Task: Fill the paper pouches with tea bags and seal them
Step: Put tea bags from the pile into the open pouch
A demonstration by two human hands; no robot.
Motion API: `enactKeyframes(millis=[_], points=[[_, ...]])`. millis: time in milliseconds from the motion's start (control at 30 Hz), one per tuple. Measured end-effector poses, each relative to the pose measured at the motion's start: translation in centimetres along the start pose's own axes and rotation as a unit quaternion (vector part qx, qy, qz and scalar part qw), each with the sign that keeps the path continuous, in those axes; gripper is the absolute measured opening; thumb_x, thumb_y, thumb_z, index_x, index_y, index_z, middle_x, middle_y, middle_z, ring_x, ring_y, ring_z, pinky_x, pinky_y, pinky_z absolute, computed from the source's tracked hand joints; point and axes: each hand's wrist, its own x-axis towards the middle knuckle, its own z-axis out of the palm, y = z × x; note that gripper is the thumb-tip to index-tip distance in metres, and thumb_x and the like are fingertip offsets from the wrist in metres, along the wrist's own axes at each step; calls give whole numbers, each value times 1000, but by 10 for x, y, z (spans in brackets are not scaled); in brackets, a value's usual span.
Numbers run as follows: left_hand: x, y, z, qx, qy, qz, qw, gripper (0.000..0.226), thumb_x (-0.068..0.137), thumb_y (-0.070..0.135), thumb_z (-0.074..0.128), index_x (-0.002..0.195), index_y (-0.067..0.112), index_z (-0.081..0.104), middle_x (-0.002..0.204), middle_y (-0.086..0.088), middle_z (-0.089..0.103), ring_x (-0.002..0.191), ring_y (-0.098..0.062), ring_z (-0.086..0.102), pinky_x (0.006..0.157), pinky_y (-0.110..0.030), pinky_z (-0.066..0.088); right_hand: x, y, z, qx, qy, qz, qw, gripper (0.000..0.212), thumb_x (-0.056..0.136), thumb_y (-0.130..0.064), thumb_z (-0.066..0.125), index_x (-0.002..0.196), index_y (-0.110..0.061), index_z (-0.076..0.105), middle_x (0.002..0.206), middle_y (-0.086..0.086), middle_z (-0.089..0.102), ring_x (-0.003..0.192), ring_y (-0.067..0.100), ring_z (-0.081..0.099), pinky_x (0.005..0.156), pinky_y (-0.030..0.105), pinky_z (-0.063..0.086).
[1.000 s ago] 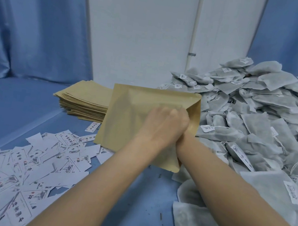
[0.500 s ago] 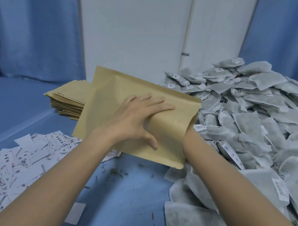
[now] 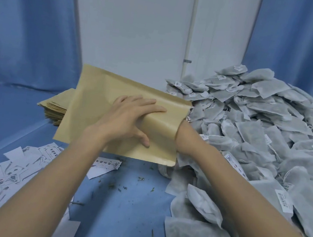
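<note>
— Kraft paper lies under the left hand (image 3: 129,118): its fingers (image 3: 149,105) are straight and spread flat on the paper pouch (image 3: 97,106), thumb braced lower down its face.

— And the right hand?

— It is out of sight inside the pouch's open mouth, wrist at the edge, so its fingers cannot be told.

— How will the pouch handle?

— Likely light, thin, crease-prone; best held near the mouth, beside those fingertips.

— Beyond the fingers?

— Just past them rises the tea bag heap (image 3: 252,119), soft and probably light. Behind the pouch sits the pouch stack (image 3: 56,106); below the wrist, paper labels (image 3: 3,175).
</note>
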Motion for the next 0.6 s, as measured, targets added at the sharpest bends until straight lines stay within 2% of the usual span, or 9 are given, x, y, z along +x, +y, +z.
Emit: enactKeyframes(millis=[67,100,133,233,300,400,433,500,600], points=[[-4,-11,0,-37,13,-34,999,96,48,53,84,133,52,40,149,16,34,138,-14,27,112,-35,16,-6,10,-6,53,67,-55,995,23,81,-10,60,102,-3,64,105,12,64,98,26,58,79,27,42],[-5,-14,2,-61,17,-46,997,96,47,52,85,132,52,41,147,17,37,137,-13,30,112,-37,20,-10,20,-8,60,88,-57,993,22,81,-16,61,102,-10,67,103,5,66,97,20,58,79,26,41],[-6,-17,4,-84,16,-57,995,95,47,50,86,132,52,42,145,20,38,135,-11,32,112,-39,23,-16,28,-10,41,97,-47,993,23,84,-21,60,105,-18,68,107,-1,67,102,16,57,85,27,42],[-8,-19,18,-119,0,-76,990,94,48,46,87,131,51,43,141,25,40,132,-6,33,111,-38,26,-23,61,-13,-111,63,49,991,40,85,-32,53,125,-28,56,129,-1,55,123,20,44,102,34,35],[-8,-18,29,-127,-2,-80,989,94,49,44,88,131,50,43,140,25,41,130,-4,33,109,-33,26,-27,77,-15,-191,29,131,972,54,82,-47,50,133,-30,45,136,4,46,126,28,39,103,40,31],[-6,-17,42,-131,-7,-80,988,95,48,44,88,132,49,44,140,24,43,128,-6,34,108,-32,25,-29,94,-17,-138,-15,237,962,73,76,-70,47,136,-29,38,135,8,43,124,32,42,99,44,36],[-5,-17,45,-132,-9,-80,988,96,47,44,88,132,49,44,139,23,43,127,-6,34,108,-33,25,-31,98,-15,-106,-20,247,963,75,75,-72,49,135,-29,39,134,9,46,122,32,45,97,42,38],[-4,-18,49,-139,-8,-81,987,97,46,44,88,132,49,44,139,23,44,127,-8,36,109,-35,25,-32,103,-12,-51,26,220,974,61,78,-58,60,129,-26,49,125,10,57,113,29,52,87,35,42],[-3,-21,54,-146,-4,-88,985,96,45,44,88,131,49,45,137,24,45,127,-8,37,110,-38,25,-36,99,-8,89,197,154,964,37,74,-34,75,109,-28,65,101,-1,67,90,15,59,72,22,41]])
